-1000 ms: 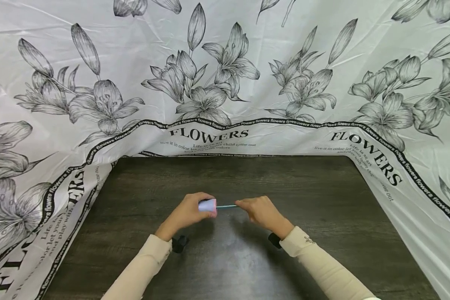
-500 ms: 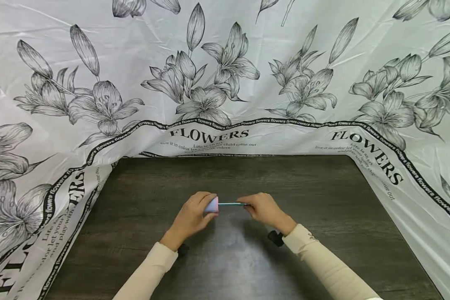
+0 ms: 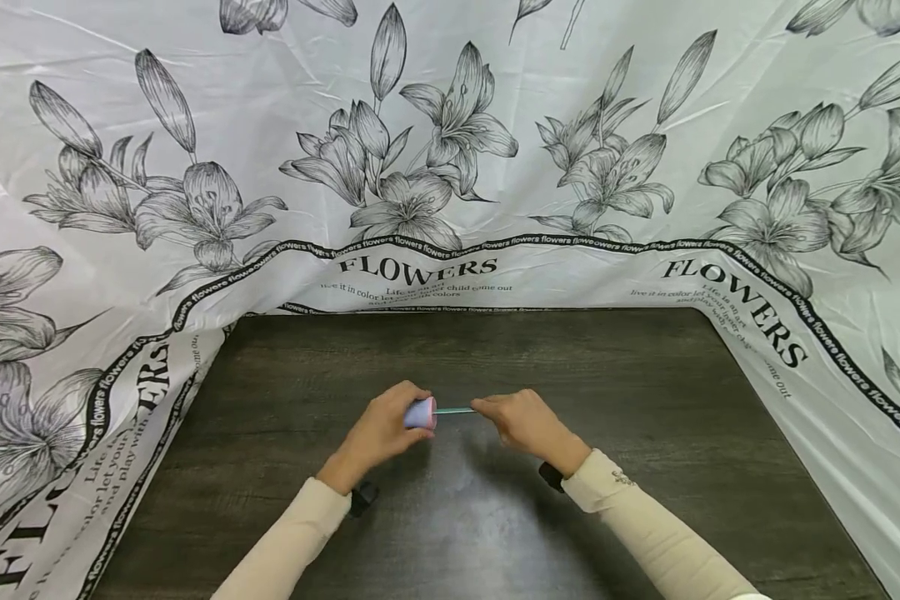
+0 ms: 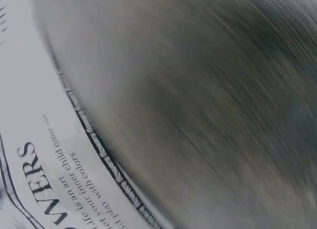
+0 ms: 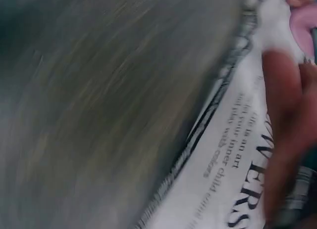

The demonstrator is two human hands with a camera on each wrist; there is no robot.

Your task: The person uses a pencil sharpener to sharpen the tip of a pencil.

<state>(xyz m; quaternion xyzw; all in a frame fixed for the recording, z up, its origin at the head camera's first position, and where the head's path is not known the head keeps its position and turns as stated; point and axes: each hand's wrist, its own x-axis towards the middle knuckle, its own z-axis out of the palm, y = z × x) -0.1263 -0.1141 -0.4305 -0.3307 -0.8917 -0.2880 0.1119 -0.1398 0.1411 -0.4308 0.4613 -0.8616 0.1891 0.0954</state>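
In the head view my left hand [image 3: 378,427] grips a small lavender cup-shaped piece [image 3: 418,413] with a pink rim, which faces right. A thin teal stick [image 3: 453,410] runs level from that rim to my right hand [image 3: 525,422], whose thumb and fingers pinch its other end. The stick's inner end is hidden in the piece. The right wrist view, blurred, catches the pink rim [image 5: 300,28] at its upper right edge, near the right hand's fingers [image 5: 281,85]. No hand can be made out in the left wrist view.
Both hands are above a dark wood-grain table [image 3: 450,354]. White cloth [image 3: 540,208] printed with flowers and lettering hangs behind it and along its sides. Dark wrist devices [image 3: 363,497] show below the cream sleeves [image 3: 285,542].
The left hand turned over the lavender piece, covering more of it half a second ago than now, and sits slightly farther right. The right hand's hold on the stick shifted and came back.
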